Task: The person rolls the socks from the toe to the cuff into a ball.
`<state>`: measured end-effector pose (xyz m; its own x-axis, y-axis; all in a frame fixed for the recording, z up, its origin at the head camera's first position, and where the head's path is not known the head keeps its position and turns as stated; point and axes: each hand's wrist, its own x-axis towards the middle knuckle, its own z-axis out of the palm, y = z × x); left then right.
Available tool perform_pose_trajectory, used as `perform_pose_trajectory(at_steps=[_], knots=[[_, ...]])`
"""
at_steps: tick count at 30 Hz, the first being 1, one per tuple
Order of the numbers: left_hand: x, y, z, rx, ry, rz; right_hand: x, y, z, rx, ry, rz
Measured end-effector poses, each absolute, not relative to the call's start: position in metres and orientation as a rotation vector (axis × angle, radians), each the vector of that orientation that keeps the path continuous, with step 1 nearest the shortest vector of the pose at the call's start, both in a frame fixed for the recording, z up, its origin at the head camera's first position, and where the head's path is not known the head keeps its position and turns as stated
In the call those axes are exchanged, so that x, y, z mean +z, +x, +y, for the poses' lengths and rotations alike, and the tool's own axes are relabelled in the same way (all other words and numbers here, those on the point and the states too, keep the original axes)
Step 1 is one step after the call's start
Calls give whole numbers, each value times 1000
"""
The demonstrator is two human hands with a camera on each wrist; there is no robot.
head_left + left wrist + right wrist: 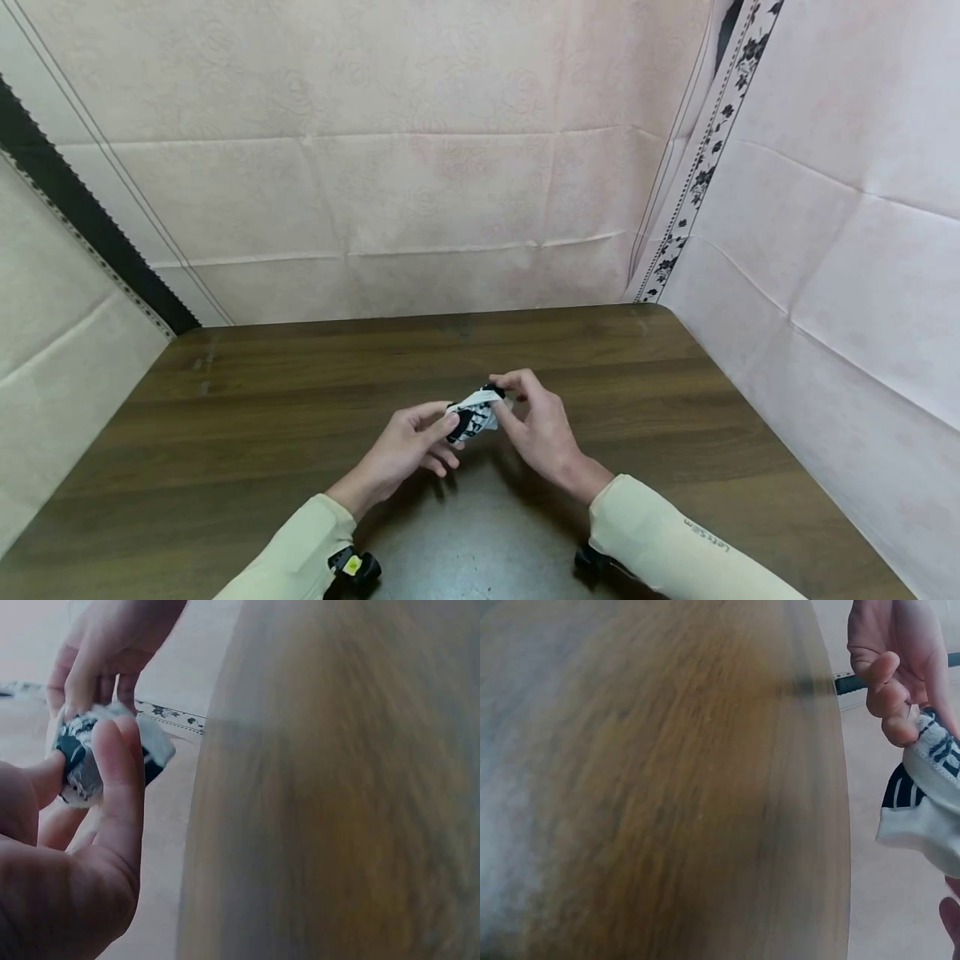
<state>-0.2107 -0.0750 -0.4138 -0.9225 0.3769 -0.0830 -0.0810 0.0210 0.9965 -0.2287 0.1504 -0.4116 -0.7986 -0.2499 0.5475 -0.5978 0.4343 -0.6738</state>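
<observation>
A small black-and-white knitted cloth piece, which looks like a bunched sock (474,414), is held between both hands above the table. My left hand (408,446) pinches its left end between thumb and fingers. At the upper right end, my right hand (542,429) grips the cloth with thumb and fingertips. In the left wrist view the sock (81,761) shows dark patches and a greyish bulge behind the left fingers. Black stripes on white fabric appear on the sock (926,795) in the right wrist view, where most of the right hand is out of frame.
A brown wood-grain table (300,367) lies under the hands. Pale patterned cloth (450,192) hangs behind it, with more cloth (862,208) along the right side. Dark wrist devices (358,567) show below the light sleeves (675,542).
</observation>
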Motion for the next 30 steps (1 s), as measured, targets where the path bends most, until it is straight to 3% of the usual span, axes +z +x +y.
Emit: perform_pose_trajectory(at_steps=[11, 30], knots=[[-405, -209, -68, 1867, 438, 2252, -412, -236, 148, 1340, 566, -2214], [-409, -211, -79, 1586, 693, 2421, -411, -240, 135, 2383, 71, -1993]])
